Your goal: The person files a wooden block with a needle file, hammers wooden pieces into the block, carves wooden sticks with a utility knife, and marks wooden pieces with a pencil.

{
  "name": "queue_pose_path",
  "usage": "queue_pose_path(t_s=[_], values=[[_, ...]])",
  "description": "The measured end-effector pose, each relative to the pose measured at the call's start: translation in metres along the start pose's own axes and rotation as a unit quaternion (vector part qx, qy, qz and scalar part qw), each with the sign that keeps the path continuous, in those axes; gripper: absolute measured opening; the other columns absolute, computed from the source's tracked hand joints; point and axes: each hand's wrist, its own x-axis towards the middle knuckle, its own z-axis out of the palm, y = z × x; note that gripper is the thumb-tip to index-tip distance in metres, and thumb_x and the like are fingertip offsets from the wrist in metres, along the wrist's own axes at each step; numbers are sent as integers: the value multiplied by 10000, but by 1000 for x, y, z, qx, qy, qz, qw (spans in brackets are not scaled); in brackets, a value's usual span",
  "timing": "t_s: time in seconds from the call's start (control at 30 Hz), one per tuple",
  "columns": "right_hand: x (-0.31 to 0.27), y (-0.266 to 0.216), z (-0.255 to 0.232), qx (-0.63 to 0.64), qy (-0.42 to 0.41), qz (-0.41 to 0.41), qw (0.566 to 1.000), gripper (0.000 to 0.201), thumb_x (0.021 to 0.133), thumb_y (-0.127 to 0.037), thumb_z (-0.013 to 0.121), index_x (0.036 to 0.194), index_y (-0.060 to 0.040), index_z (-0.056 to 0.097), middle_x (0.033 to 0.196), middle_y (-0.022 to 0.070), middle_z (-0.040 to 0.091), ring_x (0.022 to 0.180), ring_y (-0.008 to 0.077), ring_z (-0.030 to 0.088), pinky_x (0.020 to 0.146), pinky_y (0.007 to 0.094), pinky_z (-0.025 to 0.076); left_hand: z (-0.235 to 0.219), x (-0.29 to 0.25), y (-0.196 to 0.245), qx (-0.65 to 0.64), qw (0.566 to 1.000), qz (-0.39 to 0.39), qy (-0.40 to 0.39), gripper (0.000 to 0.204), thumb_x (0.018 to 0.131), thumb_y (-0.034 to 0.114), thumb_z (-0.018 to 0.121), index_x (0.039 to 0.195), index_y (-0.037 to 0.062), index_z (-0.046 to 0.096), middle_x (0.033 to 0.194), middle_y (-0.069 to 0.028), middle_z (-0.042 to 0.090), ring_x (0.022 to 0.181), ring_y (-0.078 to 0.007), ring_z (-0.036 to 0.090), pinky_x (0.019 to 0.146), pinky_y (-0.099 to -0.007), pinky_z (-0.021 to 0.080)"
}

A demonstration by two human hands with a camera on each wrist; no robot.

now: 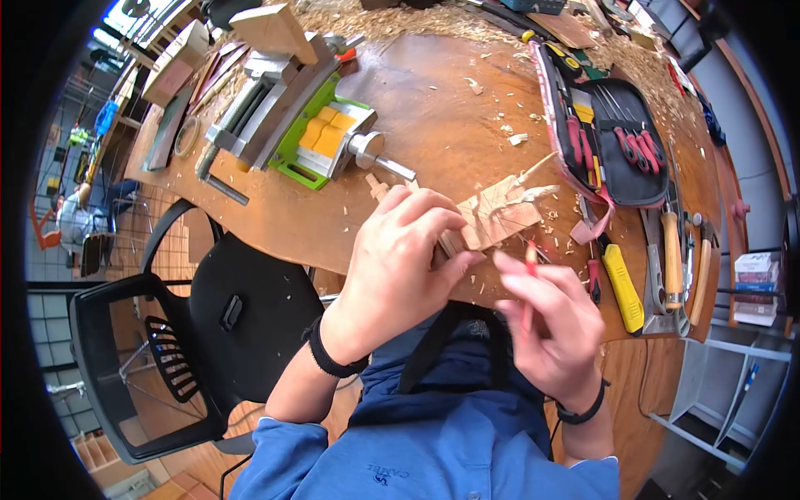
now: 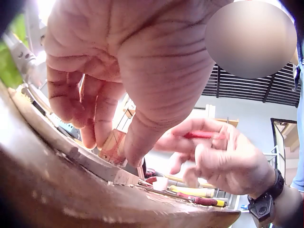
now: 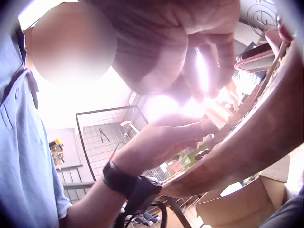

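Note:
My left hand (image 1: pixel 404 246) pinches a small wooden block (image 2: pixel 113 145) between thumb and fingers at the table's front edge. Most of the block is hidden under the hand in the head view. In my right hand (image 1: pixel 558 325) is a slim red pencil (image 1: pixel 527 315), held just right of the block; this hand is blurred. The pencil's red shaft also shows across the fingers in the left wrist view. Just beyond the left fingertips lies a flat piece of wood (image 1: pixel 512 221) with rough slivers on it. A narrow wooden stick (image 1: pixel 377 185) pokes out past the left knuckles.
A green-framed vise (image 1: pixel 321 137) stands on the table (image 1: pixel 417 92) at left. To the right lie an open tool case (image 1: pixel 625 137), a yellow utility knife (image 1: pixel 622 287) and a wooden-handled chisel (image 1: pixel 672 254). Wood shavings (image 1: pixel 400 25) cover the back. A black chair (image 1: pixel 242 308) stands at left.

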Motion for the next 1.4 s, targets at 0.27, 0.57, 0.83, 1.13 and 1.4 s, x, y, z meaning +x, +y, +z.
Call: queue_pose_path(t_s=[0.27,0.57,0.83,1.13,1.4], values=[[14,-8,-1,85,63,42,993,244,950,27,798,1192,39,773,999,140,789,812,208,730,757,300,582,24,-15,1,-3,994,-33,107,429,700,168,970,1066,84,762,1154,-75,756,1039,-316,685,903,-421,546],[16,-13,37,232,129,169,949,149,1108,-105,674,1156,21,611,1024,106,747,825,74,683,742,222,554,31,-24,-16,-54,992,-4,116,455,672,181,953,1086,106,780,1162,-51,777,1020,-294,693,933,-441,503],[8,-3,47,199,131,155,959,177,1105,-97,672,1191,33,587,987,108,736,860,112,720,785,238,578,33,-25,-18,-78,988,4,132,433,639,134,920,1054,109,801,1124,-46,789,1013,-280,696,923,-436,503],[10,-3,48,116,122,123,978,165,1075,-85,723,1135,49,647,1008,135,766,846,158,756,801,287,605,31,-26,-18,-74,989,6,127,418,640,134,916,1048,121,823,1122,-49,779,1030,-279,690,926,-433,495],[13,2,50,105,132,79,982,157,1074,-79,722,1129,53,659,1014,142,774,839,169,774,791,291,616,33,-27,-18,-76,988,3,131,416,633,133,921,1036,116,822,1119,-50,780,1023,-279,686,929,-437,495]])
